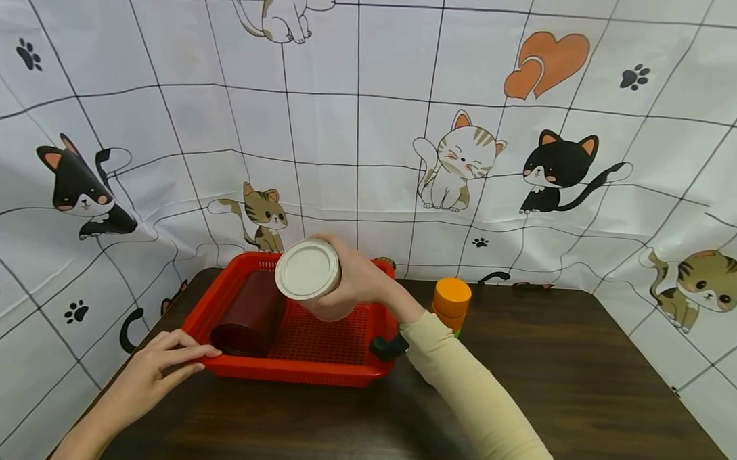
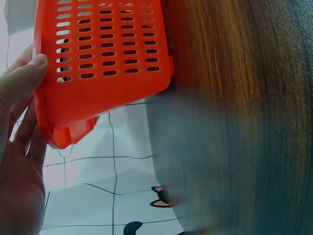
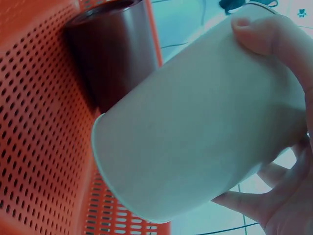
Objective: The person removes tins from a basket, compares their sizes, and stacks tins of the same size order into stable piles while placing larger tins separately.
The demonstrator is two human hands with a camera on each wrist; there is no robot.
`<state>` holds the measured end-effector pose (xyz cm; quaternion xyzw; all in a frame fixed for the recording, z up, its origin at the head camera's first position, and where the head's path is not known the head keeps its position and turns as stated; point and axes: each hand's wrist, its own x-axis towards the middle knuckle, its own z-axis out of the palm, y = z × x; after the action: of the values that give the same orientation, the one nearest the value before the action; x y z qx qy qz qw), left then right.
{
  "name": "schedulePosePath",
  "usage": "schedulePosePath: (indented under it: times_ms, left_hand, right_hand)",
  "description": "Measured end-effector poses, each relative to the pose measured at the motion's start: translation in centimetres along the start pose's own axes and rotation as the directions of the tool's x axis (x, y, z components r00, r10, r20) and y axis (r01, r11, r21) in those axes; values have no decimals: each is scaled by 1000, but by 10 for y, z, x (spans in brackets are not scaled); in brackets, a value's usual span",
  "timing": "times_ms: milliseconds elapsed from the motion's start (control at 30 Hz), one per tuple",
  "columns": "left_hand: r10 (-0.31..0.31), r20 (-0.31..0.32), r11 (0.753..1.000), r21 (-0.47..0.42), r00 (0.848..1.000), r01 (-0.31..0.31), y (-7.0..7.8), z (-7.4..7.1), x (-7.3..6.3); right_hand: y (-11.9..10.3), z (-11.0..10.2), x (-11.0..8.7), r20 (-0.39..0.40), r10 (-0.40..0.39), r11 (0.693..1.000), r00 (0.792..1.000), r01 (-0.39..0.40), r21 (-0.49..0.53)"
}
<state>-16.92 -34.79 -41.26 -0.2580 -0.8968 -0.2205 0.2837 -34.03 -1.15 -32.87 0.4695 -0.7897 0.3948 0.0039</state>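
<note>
Here's the red basket (image 1: 290,371), sitting on the dark worktop (image 1: 522,371), and I can see one thing lying in it: a dark brown canister (image 1: 250,314), flat on its side along the left part, with bare perforated floor to its right. Whether that canister has anything inside, I can't tell from here. Over that bare stretch hangs a white can (image 1: 307,269), tilted, one round pale end facing my head camera; its contents are hidden from me as well. Just right of the basket, partly behind the right forearm, there's an orange container (image 1: 452,297) on the worktop, a bit of green showing low on it. Now the hands! My right hand (image 1: 361,277) is spread wide around the white can, thumb on one side and fingers on the other, a firm grip above the basket, the cream sleeve (image 1: 479,389) reaching in from the right. And over at the near left corner, my left hand (image 1: 150,378) pinches the basket's rim, the gap between thumb and fingers narrow, the thumb plain on the red edge in the left wrist view.
</note>
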Motion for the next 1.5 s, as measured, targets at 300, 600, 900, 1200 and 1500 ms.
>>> schedulePosePath:
  times_ms: [300,600,900,1200,1500]
  left_hand:
    - [15,-10,1000,-12,1000,-15,-1,3,0]
    - [12,-11,1000,-18,1000,-13,0,2,0]
    - [-18,9,1000,7,1000,18,2,0,0]
    - [-20,16,1000,8,1000,20,1,0,2]
    - [-9,5,1000,11,1000,9,2,0,1]
  right_hand:
    - [-23,-18,-3,-121,0,985,993,21,174]
    - [-54,-51,-9,-253,-27,957,967,98,274]
    - [-78,-103,-30,-416,-49,969,908,143,199]
    - [-91,-144,-59,-485,-41,981,874,127,146]
    - [-67,-164,-89,-571,34,995,820,29,100]
